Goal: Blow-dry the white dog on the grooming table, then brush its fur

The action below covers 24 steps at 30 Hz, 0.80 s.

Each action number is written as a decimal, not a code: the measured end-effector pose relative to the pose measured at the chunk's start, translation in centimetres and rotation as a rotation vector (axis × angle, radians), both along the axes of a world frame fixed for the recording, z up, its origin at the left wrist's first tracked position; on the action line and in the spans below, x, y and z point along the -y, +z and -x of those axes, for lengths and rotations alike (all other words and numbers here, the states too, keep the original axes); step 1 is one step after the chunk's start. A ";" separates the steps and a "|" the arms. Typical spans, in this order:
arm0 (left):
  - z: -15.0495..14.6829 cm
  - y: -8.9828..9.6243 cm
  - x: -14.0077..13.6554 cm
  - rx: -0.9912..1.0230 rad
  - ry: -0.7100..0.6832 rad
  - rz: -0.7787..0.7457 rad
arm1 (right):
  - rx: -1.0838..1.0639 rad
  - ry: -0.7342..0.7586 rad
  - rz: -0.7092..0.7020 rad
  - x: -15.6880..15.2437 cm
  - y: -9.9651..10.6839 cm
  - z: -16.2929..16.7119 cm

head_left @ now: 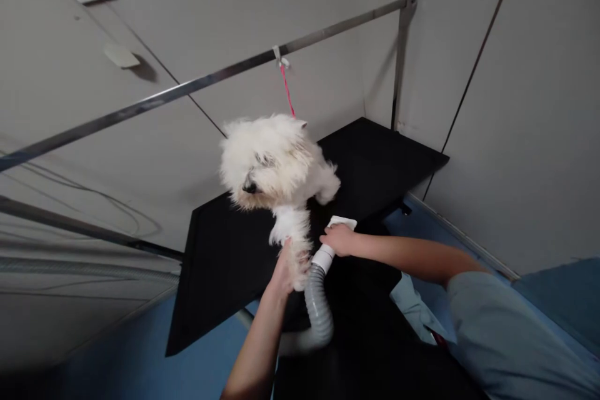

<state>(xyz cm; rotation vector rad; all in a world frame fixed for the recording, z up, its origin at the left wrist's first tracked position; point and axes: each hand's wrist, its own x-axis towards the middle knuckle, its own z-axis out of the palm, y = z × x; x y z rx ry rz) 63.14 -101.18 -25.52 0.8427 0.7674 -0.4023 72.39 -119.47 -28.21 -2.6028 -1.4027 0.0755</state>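
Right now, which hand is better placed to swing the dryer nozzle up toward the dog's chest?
Right hand: it already grips the nozzle beside the dog. Left hand is occupied holding the front leg.

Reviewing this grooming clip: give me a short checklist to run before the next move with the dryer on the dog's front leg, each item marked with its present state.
1. Left hand holds the dog by its front leg: ok.
2. Right hand grips the dryer nozzle: ok.
3. Grey hose free of kinks: ok in the visible part.
4. Red leash tied to the overhead bar: ok.
5. Dog fully on the black table: ok, though near its front edge.
6. Airflow running: cannot tell.
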 end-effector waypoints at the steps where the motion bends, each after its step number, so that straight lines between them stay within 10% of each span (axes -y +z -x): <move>1: 0.1 0.0 0.0 -0.010 0.029 -0.033 | 0.003 -0.017 -0.014 0.4 -0.1 0.2; 10: -0.2 4.3 -0.6 0.046 0.045 0.058 | -0.172 0.033 -1.397 -0.4 -1.3 4.3; 18: -2.7 19.1 -2.4 0.489 0.217 0.114 | -0.140 0.206 -1.460 -5.9 5.2 2.7; 24: -3.5 20.3 -3.7 0.468 0.113 -0.013 | -0.088 0.206 -1.564 -7.3 6.5 2.4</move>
